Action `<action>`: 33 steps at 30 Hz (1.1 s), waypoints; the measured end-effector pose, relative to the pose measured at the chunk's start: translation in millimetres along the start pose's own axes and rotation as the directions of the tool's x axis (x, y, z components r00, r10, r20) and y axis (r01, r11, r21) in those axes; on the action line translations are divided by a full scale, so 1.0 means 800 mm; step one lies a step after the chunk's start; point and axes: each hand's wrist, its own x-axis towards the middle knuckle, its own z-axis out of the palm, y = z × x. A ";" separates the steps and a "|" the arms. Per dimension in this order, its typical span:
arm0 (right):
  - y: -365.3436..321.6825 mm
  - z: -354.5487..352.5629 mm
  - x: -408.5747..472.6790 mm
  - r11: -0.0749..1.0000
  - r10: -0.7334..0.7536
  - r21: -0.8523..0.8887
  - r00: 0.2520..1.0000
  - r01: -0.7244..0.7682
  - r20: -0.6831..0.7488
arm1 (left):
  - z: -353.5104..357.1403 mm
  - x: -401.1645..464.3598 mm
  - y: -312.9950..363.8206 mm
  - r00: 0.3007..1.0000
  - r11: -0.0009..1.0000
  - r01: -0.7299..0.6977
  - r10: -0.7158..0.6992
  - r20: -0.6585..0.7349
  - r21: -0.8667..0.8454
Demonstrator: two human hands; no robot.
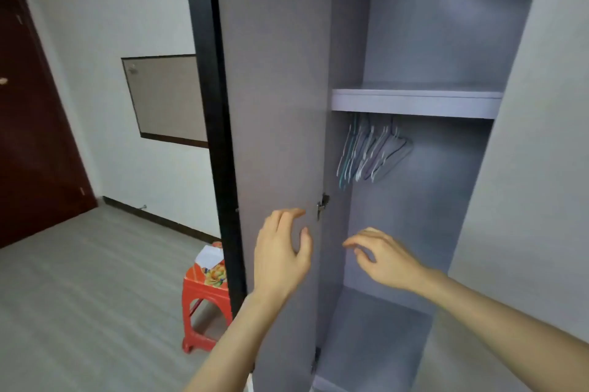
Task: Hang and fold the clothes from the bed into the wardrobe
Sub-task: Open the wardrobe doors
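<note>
Frankly, I worried the open wardrobe (427,98) door (277,104) could swing back against my left hand (282,251), spread loosely beside it; my right hand (382,259) hung relaxed, empty, below the hangers (369,152). No clothes or bed showed.

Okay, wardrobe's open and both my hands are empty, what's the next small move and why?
Probably lift the right hand to the bunch of pale plastic hangers under the grey wardrobe shelf and take one off. Both hands hold nothing, the left hand is near the open grey wardrobe door, and no clothes are in view, so a hanger seems the nearest useful thing.
</note>
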 end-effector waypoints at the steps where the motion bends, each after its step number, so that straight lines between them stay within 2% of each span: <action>1: 0.020 -0.014 -0.011 0.998 0.043 -0.049 0.999 -0.042 0.024 | 0.025 0.008 0.006 0.997 0.999 0.034 -0.033 0.070 -0.020; 3: 0.052 -0.038 -0.025 0.983 0.119 -0.144 0.993 -0.114 0.025 | 0.071 0.028 0.015 0.979 0.994 0.105 -0.097 0.178 -0.035; 6: 0.108 -0.086 -0.051 0.924 0.269 -0.274 0.963 -0.268 -0.036 | 0.149 0.072 0.055 0.943 0.983 0.148 -0.108 0.316 -0.106; 12: 0.201 -0.184 -0.080 0.783 0.482 -0.332 0.851 -0.525 -0.208 | 0.286 0.167 0.173 0.879 0.932 0.217 -0.058 0.473 -0.289; 16: 0.252 -0.234 -0.079 0.735 0.504 -0.352 0.814 -0.579 -0.289 | 0.349 0.229 0.253 0.838 0.839 0.260 0.049 0.543 -0.478; 19: 0.283 -0.261 -0.071 0.704 0.484 -0.391 0.804 -0.592 -0.346 | 0.382 0.265 0.305 0.834 0.778 0.252 0.127 0.538 -0.575; 23: 0.300 -0.276 -0.060 0.693 0.487 -0.385 0.790 -0.609 -0.373 | 0.395 0.286 0.331 0.847 0.670 0.355 0.064 0.528 -0.652; 27: 0.292 -0.283 -0.067 0.709 0.468 -0.382 0.800 -0.593 -0.375 | 0.371 0.272 0.329 0.845 0.665 0.374 0.043 0.533 -0.646; 30: 0.268 -0.280 -0.079 0.748 0.419 -0.351 0.811 -0.563 -0.409 | 0.328 0.238 0.332 0.863 0.657 0.311 0.106 0.494 -0.687; 33: 0.232 -0.268 -0.105 0.820 0.359 -0.245 0.799 -0.517 -0.483 | 0.273 0.191 0.340 0.836 0.609 0.281 0.224 0.501 -0.742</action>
